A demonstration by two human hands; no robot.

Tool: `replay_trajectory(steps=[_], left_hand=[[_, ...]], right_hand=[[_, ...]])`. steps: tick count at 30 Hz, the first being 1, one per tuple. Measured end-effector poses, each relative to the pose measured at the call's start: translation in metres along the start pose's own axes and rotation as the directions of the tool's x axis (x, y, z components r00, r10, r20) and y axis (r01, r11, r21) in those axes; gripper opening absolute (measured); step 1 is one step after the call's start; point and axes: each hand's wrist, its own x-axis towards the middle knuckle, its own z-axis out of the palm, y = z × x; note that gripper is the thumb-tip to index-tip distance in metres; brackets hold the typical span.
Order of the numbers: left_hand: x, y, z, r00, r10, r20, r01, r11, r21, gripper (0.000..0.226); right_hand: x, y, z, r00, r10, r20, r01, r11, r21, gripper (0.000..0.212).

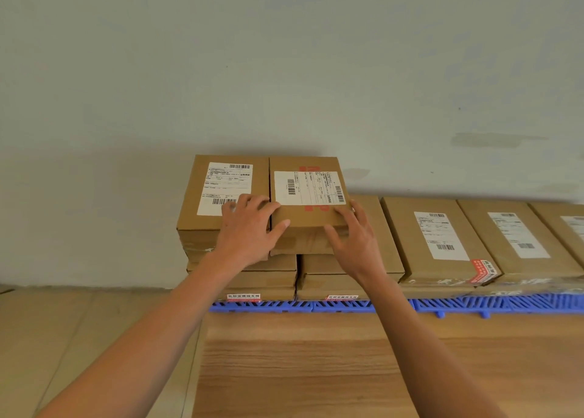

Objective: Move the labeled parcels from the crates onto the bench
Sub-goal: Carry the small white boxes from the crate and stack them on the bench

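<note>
Two labelled cardboard parcels sit side by side on top of a stack against the wall. My left hand (249, 231) lies across the seam between them, its bent fingers on the left top parcel (202, 203) and its thumb on the front edge of the right top parcel (303, 218). My right hand (354, 240) grips that right parcel at its front right corner, with the fingers curled round the right side and the thumb on the front face. The wooden bench (300, 370) lies below my forearms, nearer to me.
Lower parcels (268, 278) carry the top pair. More labelled parcels (439, 237) lie flat in a row to the right. All rest on blue plastic grids (474, 304) along the bench's far edge. A pale wall stands behind, and tiled floor (63, 338) is at the left.
</note>
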Motion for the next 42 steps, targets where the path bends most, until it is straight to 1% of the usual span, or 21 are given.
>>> replay_trajectory(steps=[2, 4, 6, 10, 13, 16, 20, 25, 29, 32, 36, 39, 42], left_hand=[[0.003, 0.000, -0.004, 1.000, 0.007, 0.016, -0.007, 1.000, 0.005, 0.057], [0.003, 0.005, -0.006, 0.999, 0.035, 0.025, -0.035, 0.999, -0.014, 0.053], [0.004, 0.015, -0.009, 0.996, 0.088, 0.023, -0.088, 0.996, -0.030, 0.051], [0.006, 0.057, -0.013, 0.979, 0.204, -0.001, -0.203, 0.976, -0.075, 0.049], [0.004, 0.104, -0.009, 0.951, 0.310, 0.007, -0.307, 0.946, -0.104, 0.046], [-0.003, 0.162, 0.000, 0.917, 0.398, 0.023, -0.389, 0.907, -0.159, 0.044], [-0.020, 0.259, 0.017, 0.863, 0.503, 0.043, -0.493, 0.858, -0.143, 0.044], [-0.066, 0.392, 0.043, 0.768, 0.634, 0.089, -0.619, 0.771, -0.150, 0.045], [-0.105, 0.481, 0.066, 0.686, 0.716, 0.130, -0.693, 0.697, -0.187, 0.050], [-0.133, 0.538, 0.082, 0.628, 0.763, 0.149, -0.737, 0.646, -0.198, 0.050], [-0.163, 0.608, 0.098, 0.524, 0.828, 0.198, -0.808, 0.557, -0.193, 0.052], [-0.179, 0.651, 0.110, 0.450, 0.870, 0.200, -0.838, 0.489, -0.242, 0.053], [-0.186, 0.689, 0.121, 0.400, 0.893, 0.205, -0.855, 0.444, -0.269, 0.053]], right_hand=[[0.000, -0.004, -0.003, 1.000, 0.021, 0.012, -0.020, 1.000, -0.018, 0.048], [-0.002, -0.007, -0.009, 1.000, 0.024, -0.007, -0.025, 0.999, -0.040, 0.050], [-0.008, -0.008, -0.020, 0.999, 0.033, -0.035, -0.035, 0.998, -0.059, 0.048], [-0.032, 0.005, -0.055, 0.994, 0.101, -0.034, -0.103, 0.991, -0.090, 0.042], [-0.059, 0.027, -0.091, 0.984, 0.169, -0.056, -0.175, 0.975, -0.140, 0.041], [-0.096, 0.058, -0.136, 0.969, 0.221, -0.109, -0.238, 0.951, -0.195, 0.041], [-0.161, 0.110, -0.201, 0.937, 0.301, -0.177, -0.329, 0.931, -0.157, 0.041], [-0.251, 0.184, -0.274, 0.849, 0.444, -0.287, -0.502, 0.848, -0.170, 0.040], [-0.325, 0.235, -0.318, 0.797, 0.513, -0.319, -0.580, 0.799, -0.162, 0.042], [-0.377, 0.264, -0.343, 0.743, 0.575, -0.341, -0.644, 0.754, -0.130, 0.042], [-0.437, 0.295, -0.369, 0.652, 0.648, -0.393, -0.725, 0.685, -0.072, 0.041], [-0.470, 0.315, -0.385, 0.577, 0.688, -0.439, -0.777, 0.628, -0.037, 0.039], [-0.490, 0.336, -0.402, 0.536, 0.714, -0.450, -0.807, 0.591, -0.024, 0.039]])
